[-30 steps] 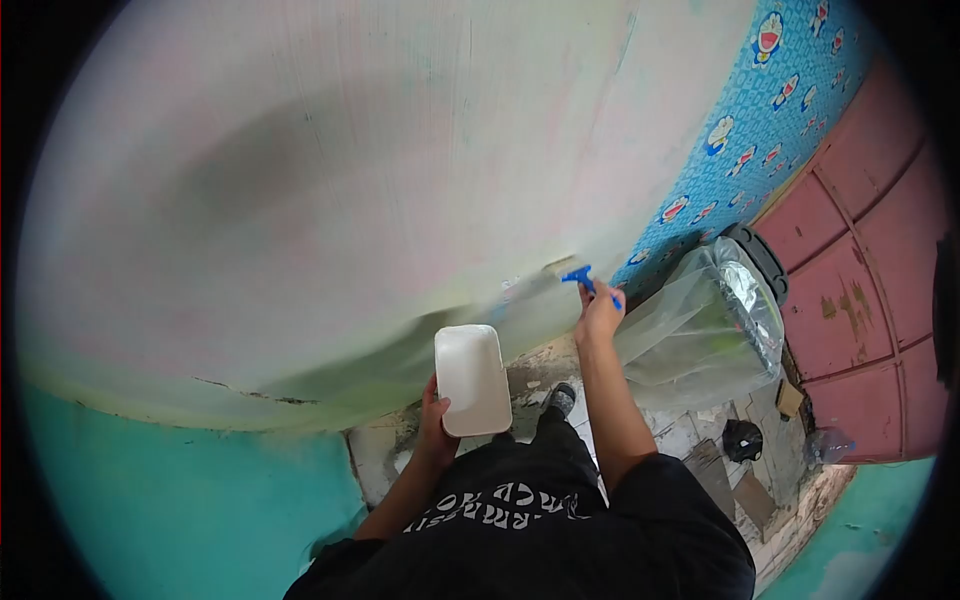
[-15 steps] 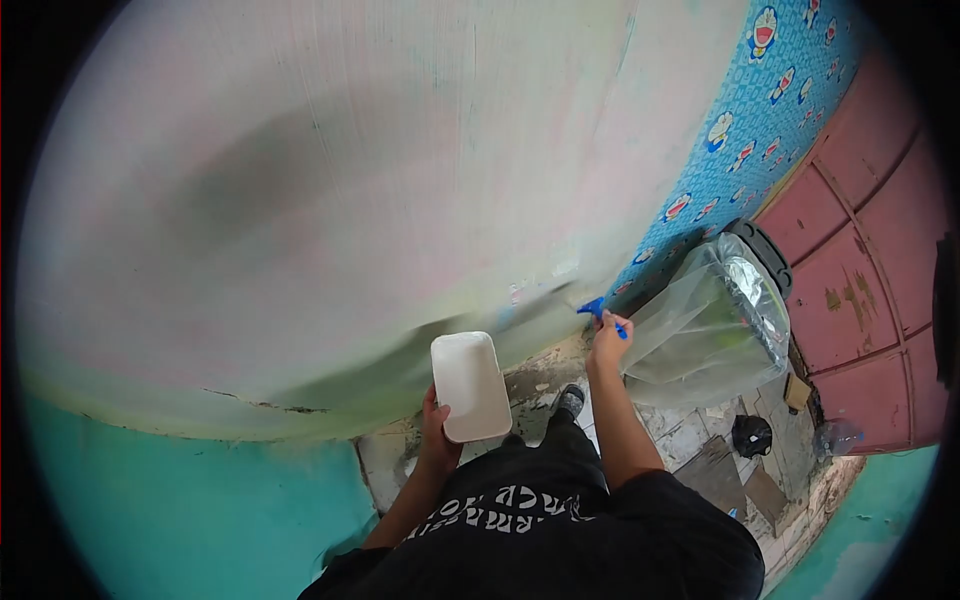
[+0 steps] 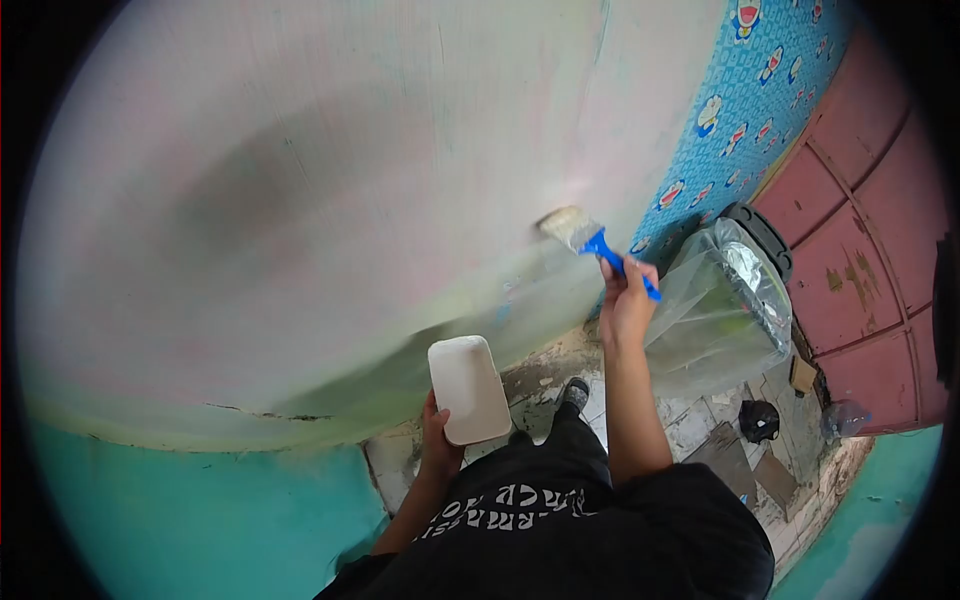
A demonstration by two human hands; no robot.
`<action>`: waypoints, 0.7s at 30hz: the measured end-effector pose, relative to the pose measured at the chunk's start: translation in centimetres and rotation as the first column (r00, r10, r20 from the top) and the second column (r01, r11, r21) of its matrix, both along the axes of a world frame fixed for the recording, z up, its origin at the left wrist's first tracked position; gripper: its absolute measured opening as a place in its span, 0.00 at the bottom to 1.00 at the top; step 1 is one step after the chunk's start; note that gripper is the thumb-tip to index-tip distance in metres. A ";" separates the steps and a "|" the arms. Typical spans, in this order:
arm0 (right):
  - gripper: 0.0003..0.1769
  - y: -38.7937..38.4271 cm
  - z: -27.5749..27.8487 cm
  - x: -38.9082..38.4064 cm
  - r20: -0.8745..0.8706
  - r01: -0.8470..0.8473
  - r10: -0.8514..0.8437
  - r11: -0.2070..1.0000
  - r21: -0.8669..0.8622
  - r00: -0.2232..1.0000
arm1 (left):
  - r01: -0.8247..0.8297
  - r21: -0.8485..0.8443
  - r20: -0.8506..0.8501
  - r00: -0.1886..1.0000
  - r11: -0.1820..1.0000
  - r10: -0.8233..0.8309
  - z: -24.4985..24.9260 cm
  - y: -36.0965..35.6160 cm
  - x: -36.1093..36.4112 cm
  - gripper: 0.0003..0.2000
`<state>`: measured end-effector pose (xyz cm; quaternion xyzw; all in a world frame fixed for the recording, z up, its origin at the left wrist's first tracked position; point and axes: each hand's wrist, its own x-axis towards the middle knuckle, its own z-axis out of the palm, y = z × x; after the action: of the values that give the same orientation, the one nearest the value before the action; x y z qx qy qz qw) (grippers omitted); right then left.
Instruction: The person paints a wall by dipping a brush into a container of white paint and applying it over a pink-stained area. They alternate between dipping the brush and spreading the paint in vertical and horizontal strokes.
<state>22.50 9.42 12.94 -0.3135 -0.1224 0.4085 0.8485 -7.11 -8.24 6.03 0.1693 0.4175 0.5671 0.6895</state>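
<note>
My right hand [image 3: 628, 295] grips the blue handle of a paintbrush [image 3: 592, 238]. Its pale, paint-coated bristles lie against the whitish painted wall [image 3: 400, 180], close to the edge of the blue cartoon wallpaper [image 3: 715, 130]. Lower down, my left hand [image 3: 436, 428] holds a white rectangular tub [image 3: 468, 388] by its left side, thumb over the rim. The inside of the tub looks white, and it is held in front of the foot of the wall.
A bin covered in clear plastic [image 3: 715, 320] stands right of my right arm, beside a pink panelled door [image 3: 865, 290]. On the tiled floor lie a black bag [image 3: 759, 421], a brown block [image 3: 803, 375] and flat board pieces [image 3: 727, 458]. Turquoise paint [image 3: 200, 510] covers the lower left.
My right hand has risen with the paintbrush, whose bristles now show broadside against the wall higher up. My left hand and the tub have hardly moved.
</note>
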 end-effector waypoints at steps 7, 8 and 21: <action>0.12 3.2 -17.4 -1.0 0.038 0.164 -0.164 0.889 -0.428 0.986 | 0.008 0.019 -0.005 1.000 1.000 -0.008 -0.9 0.2 0.3 0.38; 0.12 4.3 -17.1 -1.0 0.025 0.128 -0.132 0.873 -0.471 0.991 | 0.019 0.022 -0.008 1.000 1.000 -0.019 -0.9 0.2 0.3 0.38; 0.08 1.7 0.0 -0.7 0.090 0.064 -0.076 0.990 0.129 0.993 | -0.003 0.015 -0.032 0.999 1.000 0.004 -0.3 -0.2 0.0 0.37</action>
<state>21.77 11.09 12.93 -0.2822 -0.1770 0.3547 0.8736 -7.12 -8.43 5.73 0.1829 0.4245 0.5686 0.6804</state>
